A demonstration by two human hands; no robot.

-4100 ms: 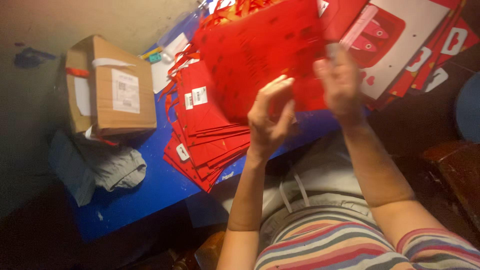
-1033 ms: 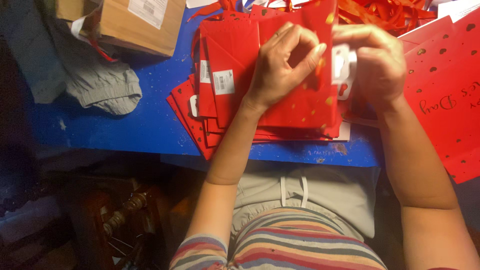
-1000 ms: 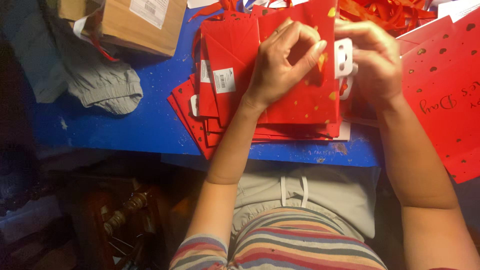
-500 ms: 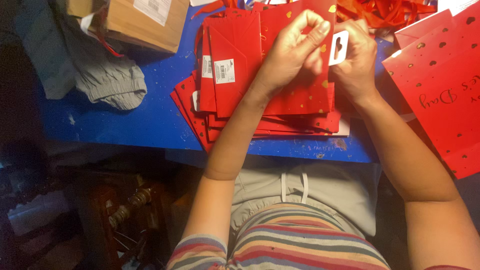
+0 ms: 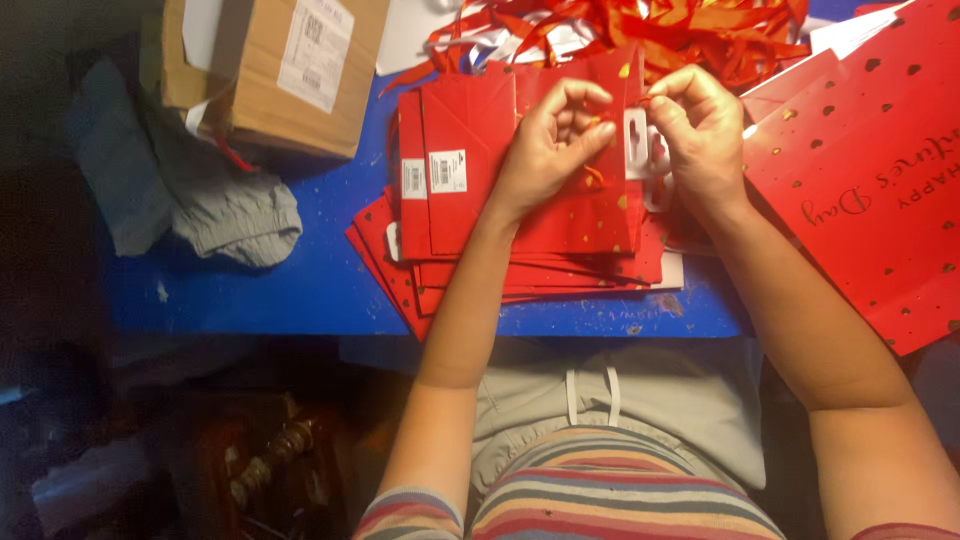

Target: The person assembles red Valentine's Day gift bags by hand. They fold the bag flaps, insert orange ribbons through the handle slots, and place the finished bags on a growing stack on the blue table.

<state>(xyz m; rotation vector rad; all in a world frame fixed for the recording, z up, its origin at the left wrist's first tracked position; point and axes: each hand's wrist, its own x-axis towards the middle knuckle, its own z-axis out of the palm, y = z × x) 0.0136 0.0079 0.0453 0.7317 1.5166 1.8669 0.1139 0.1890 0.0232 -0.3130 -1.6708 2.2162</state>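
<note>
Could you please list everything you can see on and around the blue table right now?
Folded gift bags: a stack, count unclear, red with white stickers, middle of the table under the hands.
White tag: one, between the two hands.
Large flat bags: a few, red with gold spots, right side.
Ribbons: a tangle, red, top edge.
Cardboard box: one, brown with a white label, top left.
Cloth: one, grey, left of the stack.
Table: one, blue.
Left hand: on the top bag, fingers curled.
Right hand: pinching at the tag's upper edge.
</note>
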